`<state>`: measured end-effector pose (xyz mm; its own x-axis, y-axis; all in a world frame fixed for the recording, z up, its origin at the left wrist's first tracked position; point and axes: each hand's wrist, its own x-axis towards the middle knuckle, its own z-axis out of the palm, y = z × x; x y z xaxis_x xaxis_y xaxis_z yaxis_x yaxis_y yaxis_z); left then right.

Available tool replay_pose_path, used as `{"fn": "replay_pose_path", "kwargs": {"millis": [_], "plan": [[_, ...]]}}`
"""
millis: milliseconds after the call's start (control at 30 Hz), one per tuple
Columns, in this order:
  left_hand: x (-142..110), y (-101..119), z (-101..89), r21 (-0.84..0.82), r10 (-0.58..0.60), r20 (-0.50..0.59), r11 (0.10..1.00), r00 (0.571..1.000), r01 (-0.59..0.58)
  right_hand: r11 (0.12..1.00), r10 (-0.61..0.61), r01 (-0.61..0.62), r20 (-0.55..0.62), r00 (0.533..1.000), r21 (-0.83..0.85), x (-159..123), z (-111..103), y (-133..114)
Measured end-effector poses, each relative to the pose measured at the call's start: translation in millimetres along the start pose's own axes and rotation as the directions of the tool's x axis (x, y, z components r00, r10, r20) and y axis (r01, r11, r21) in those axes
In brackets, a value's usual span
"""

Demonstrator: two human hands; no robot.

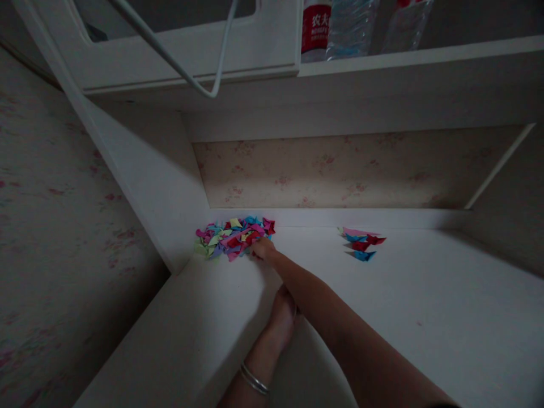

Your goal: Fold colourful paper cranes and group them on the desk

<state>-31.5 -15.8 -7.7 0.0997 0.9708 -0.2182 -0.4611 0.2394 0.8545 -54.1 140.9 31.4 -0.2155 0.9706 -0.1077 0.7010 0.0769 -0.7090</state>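
Right hand (262,249): bare, at the four-o'clock edge of a low heap of small, multicoloured folded papers (229,241), fingers bent down against it; whether the fingertips are pinched on a piece cannot be told.
Right forearm: runs from the hand toward four o'clock, passing over the left hand (283,311).
Left hand: at five o'clock from the right, fingers hidden behind the forearm; whether they are spread or gripping cannot be told.
Left wrist: wears a silver-coloured metal bangle (254,381).
Heap: pink, red, purple, blue, pale green and yellow pieces, overlapping, at the back left of a smooth white tabletop (446,306), near an upright white side panel (157,187).
Row: short line of folded paper shapes (361,246) in pink, blue and red, pointed at the ends, at three o'clock from the right hand, well apart from the heap.
Back: cream floral wallpaper (297,175), at one o'clock from the heap.
Overhead: white wooden shelf (425,54), bearing a red-labelled plastic bottle (317,25) and further clear bottles (351,28), at one o'clock.
Cable: pale, thick, looped (208,92), hanging at eleven o'clock.
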Motion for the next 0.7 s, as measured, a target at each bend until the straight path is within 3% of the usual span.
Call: {"fn": "replay_pose_path", "kwargs": {"millis": [167, 367, 533, 700], "plan": [[6, -4, -4.6, 0.003, 0.064, -0.074, 0.998, 0.995, -0.064, 0.994, -0.026, 0.031, -0.046, 0.999, 0.106, -47, -29, 41], [4, -5, -4.5, 0.038, 0.131, -0.064, 0.991, 0.989, -0.128, 0.945, -0.09, 0.14, -0.176, 0.98, 0.295, -154, -57, 114], [-9, -4, 6.1, 0.319, 0.152, 0.096, 0.932, 0.984, -0.175, 0.941, -0.192, 0.276, -0.364, 0.911, 0.194, -220, -50, 142], [-19, -8, 9.7, 0.494, 0.151, 0.273, 0.825, 0.95, -0.273, 0.908, -0.364, 0.415, -0.389, 0.846, 0.055, -238, -46, 140]]}}
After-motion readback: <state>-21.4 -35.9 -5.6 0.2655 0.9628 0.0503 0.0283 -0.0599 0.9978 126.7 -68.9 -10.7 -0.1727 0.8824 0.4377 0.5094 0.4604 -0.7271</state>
